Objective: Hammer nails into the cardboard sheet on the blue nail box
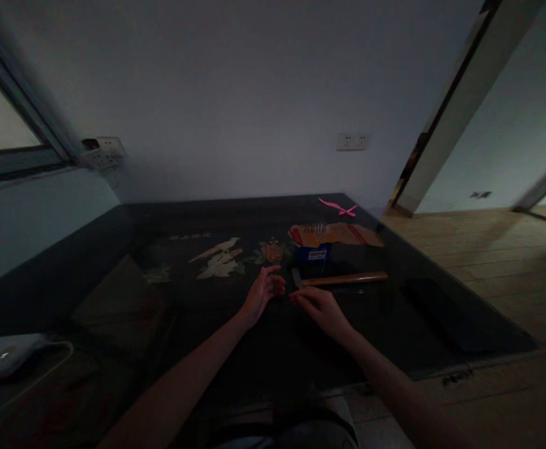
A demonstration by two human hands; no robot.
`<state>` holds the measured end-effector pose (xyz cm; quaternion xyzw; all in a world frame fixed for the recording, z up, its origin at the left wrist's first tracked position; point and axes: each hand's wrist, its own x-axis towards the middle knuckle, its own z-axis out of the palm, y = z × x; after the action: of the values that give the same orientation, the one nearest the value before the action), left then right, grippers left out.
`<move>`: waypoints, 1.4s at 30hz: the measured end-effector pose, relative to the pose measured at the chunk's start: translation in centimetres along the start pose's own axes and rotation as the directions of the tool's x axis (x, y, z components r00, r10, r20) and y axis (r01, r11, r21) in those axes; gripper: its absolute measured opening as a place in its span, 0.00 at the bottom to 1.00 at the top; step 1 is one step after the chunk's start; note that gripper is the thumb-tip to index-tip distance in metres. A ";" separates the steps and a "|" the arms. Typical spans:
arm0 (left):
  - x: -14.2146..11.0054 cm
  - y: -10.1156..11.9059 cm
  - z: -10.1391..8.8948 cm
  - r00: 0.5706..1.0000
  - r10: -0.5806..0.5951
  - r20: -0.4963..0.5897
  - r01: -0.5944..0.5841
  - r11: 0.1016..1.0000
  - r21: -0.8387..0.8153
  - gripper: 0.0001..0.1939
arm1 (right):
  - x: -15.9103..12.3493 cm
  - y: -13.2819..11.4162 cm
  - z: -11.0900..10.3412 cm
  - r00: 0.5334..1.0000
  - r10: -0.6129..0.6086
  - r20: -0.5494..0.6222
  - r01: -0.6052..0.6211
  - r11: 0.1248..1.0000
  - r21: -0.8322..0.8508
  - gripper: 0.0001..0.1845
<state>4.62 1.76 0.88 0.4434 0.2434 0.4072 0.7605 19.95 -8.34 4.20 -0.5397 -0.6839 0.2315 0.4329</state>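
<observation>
Wooden-handled metal hammer (348, 279) on our glossy black table (371, 324).
Left hand (266, 289): loosely open, empty. Right hand (320, 307): half-curled, near the hammer; whether gripping anything, we cannot tell.

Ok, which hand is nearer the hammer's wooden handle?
Right. The right hand is on the near side of the wooden handle, by its head end; the left hand is farther, left of the hammer head.

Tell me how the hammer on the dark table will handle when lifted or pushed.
The hammer is probably head-heavy: its grey, metal-looking head sits at one end. The straight wooden handle should stay stiff. Pushed, it may slide or pivot on the glossy tabletop.
</observation>
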 end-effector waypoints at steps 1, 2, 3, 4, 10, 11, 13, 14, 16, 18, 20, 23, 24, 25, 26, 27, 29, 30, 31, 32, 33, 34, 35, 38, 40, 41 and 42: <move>0.0 0.0 0.0 1.000 -0.002 -0.001 0.002 1.000 0.000 0.26 | 0.0 0.0 0.0 1.000 -0.001 0.000 0.001 1.000 -0.001 0.11; 0.0 0.0 0.1 1.000 -0.004 -0.002 0.004 1.000 0.001 0.26 | 0.0 0.1 0.0 1.000 -0.001 -0.002 0.001 1.000 -0.003 0.11; 0.0 0.0 0.1 1.000 -0.006 -0.001 0.006 1.000 0.003 0.26 | 0.0 0.1 0.1 1.000 -0.001 -0.004 0.001 1.000 -0.007 0.11; 0.0 0.0 0.1 1.000 -0.006 0.000 0.006 1.000 0.006 0.26 | 0.0 0.1 0.1 1.000 0.000 -0.007 0.000 1.000 -0.010 0.11; -0.1 -0.1 0.2 1.000 0.017 0.015 -0.017 1.000 0.021 0.24 | -0.1 0.1 0.1 1.000 0.004 -0.004 -0.005 0.999 -0.032 0.11; -0.1 -0.2 0.1 1.000 0.019 0.021 -0.019 1.000 0.022 0.24 | -0.1 0.1 0.1 1.000 0.004 -0.001 -0.004 0.999 -0.035 0.11; -0.1 -0.2 0.0 0.999 0.022 0.031 -0.023 0.999 0.026 0.24 | -0.1 0.0 0.1 1.000 0.000 0.004 0.000 0.999 -0.041 0.11; -0.1 -0.2 0.0 0.999 0.023 0.033 -0.024 0.999 0.029 0.24 | -0.1 -0.1 0.1 1.000 -0.002 0.005 0.002 0.999 -0.044 0.11; -0.1 -0.2 0.0 0.999 0.027 0.035 -0.028 0.999 0.035 0.23 | -0.1 -0.2 0.1 1.000 -0.006 0.004 0.006 0.999 -0.050 0.10; -0.1 -0.2 0.0 0.999 0.029 0.036 -0.030 0.999 0.042 0.23 | -0.1 -0.2 0.1 1.000 -0.009 0.002 0.009 0.998 -0.058 0.10; -0.2 -0.2 0.1 0.999 0.032 0.035 -0.034 0.998 0.048 0.23 | -0.1 -0.1 0.1 1.000 -0.012 0.000 0.012 0.998 -0.069 0.10; -0.1 -0.2 0.1 0.999 0.033 0.031 -0.035 0.997 0.063 0.23 | -0.2 0.0 0.1 1.000 -0.016 -0.002 0.015 0.995 -0.096 0.10; -0.1 -0.3 0.0 0.999 0.039 0.025 -0.040 0.997 0.069 0.23 | -0.2 0.0 0.2 1.000 -0.018 -0.002 0.017 0.994 -0.108 0.10; -0.2 -0.3 0.0 0.999 0.049 0.016 -0.050 0.996 0.078 0.23 | -0.2 0.0 0.2 1.000 -0.021 -0.002 0.021 0.992 -0.122 0.10; -0.2 -0.4 -0.1 0.998 0.064 0.005 -0.064 0.994 0.094 0.23 | -0.2 0.0 0.1 1.000 -0.025 -0.001 0.025 0.990 -0.139 0.10; -0.2 -0.4 -0.1 0.996 0.084 -0.008 -0.083 0.990 0.117 0.23 | -0.2 0.0 0.1 1.000 -0.031 0.000 0.030 0.987 -0.159 0.10; -0.4 -0.3 -0.2 0.992 0.122 -0.034 -0.113 0.976 0.185 0.22 | -0.3 0.4 -0.4 0.999 -0.042 0.000 0.041 0.977 -0.208 0.10; -0.4 -0.3 -0.3 0.990 0.136 -0.046 -0.122 0.967 0.224 0.21 | -0.3 0.7 -0.8 0.999 -0.047 0.000 0.046 0.970 -0.238 0.11; -0.3 -0.2 -0.3 0.988 0.147 -0.056 -0.127 0.957 0.262 0.20 | -0.4 1.3 -1.4 0.999 -0.049 -0.002 0.047 0.961 -0.271 0.12; -0.2 -0.2 -0.3 0.986 0.158 -0.061 -0.133 0.945 0.299 0.19 | -0.5 2.1 -2.2 0.999 -0.047 -0.008 0.042 0.950 -0.310 0.13; 0.1 -0.1 -0.3 0.984 0.171 -0.059 -0.142 0.931 0.337 0.17 | -0.8 2.9 -3.2 0.999 -0.041 -0.017 0.032 0.935 -0.352 0.14; 0.6 0.0 -0.3 0.981 0.189 -0.049 -0.157 0.912 0.380 0.16 | -1.0 4.0 -4.3 0.999 -0.028 -0.038 0.011 0.917 -0.399 0.15; 1.3 0.0 -0.2 0.977 0.212 -0.035 -0.177 0.886 0.429 0.15 | -1.4 5.1 -5.5 0.998 -0.013 -0.066 -0.018 0.893 -0.449 0.15; 4.4 0.0 0.0 0.964 0.266 0.005 -0.222 0.794 0.566 0.20 | -2.6 8.3 -8.8 0.988 0.027 -0.154 -0.113 0.805 -0.582 0.19; 7.0 -0.2 0.2 0.963 0.269 -0.003 -0.208 0.754 0.622 0.27 | -3.3 10.0 -10.4 0.984 0.040 -0.172 -0.144 0.749 -0.647 0.23; 8.3 -0.3 0.3 0.964 0.264 -0.014 -0.194 0.742 0.642 0.31 | -3.6 10.7 -10.8 0.984 0.045 -0.172 -0.151 0.724 -0.674 0.24; 9.6 -0.4 0.4 0.966 0.258 -0.023 -0.179 0.731 0.658 0.34 | -3.8 11.2 -11.1 0.985 0.050 -0.168 -0.154 0.700 -0.697 0.25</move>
<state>10.39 9.47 0.68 0.6815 0.3582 0.4082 0.4905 35.48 -10.10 -0.15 -0.7158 -0.6581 -0.0619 0.2251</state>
